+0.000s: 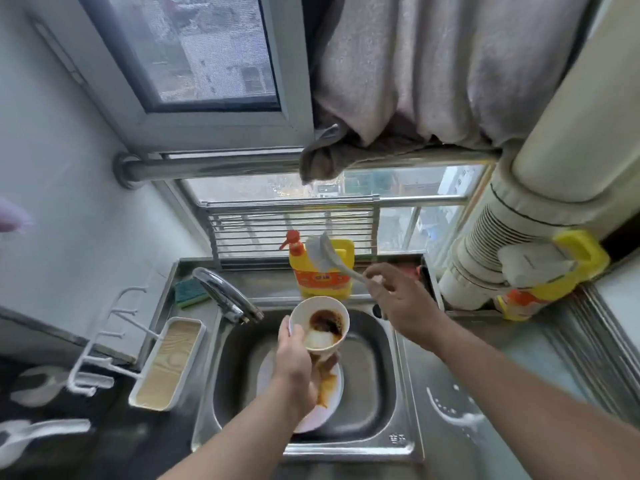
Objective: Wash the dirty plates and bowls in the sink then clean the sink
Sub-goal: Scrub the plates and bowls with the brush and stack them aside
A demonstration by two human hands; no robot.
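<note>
Narrow kitchen corner under a window; stainless steel sink (388, 341) set in a steel counter. White deep bowl with brown sauce residue (320, 327): gripped at the rim by left hand (294, 362), held tilted over the basin, presumably so drips fall inside. White round plate smeared with orange-brown sauce (325, 400): flat on the basin floor beneath, unwashed. Grey long-handled dish brush (329, 258): handle pinched in curled fingers of right hand (401, 303), raised above the back ledge. Yellow detergent bottle with orange pump (322, 271) behind, chrome tap (225, 296) left, within reach.
</note>
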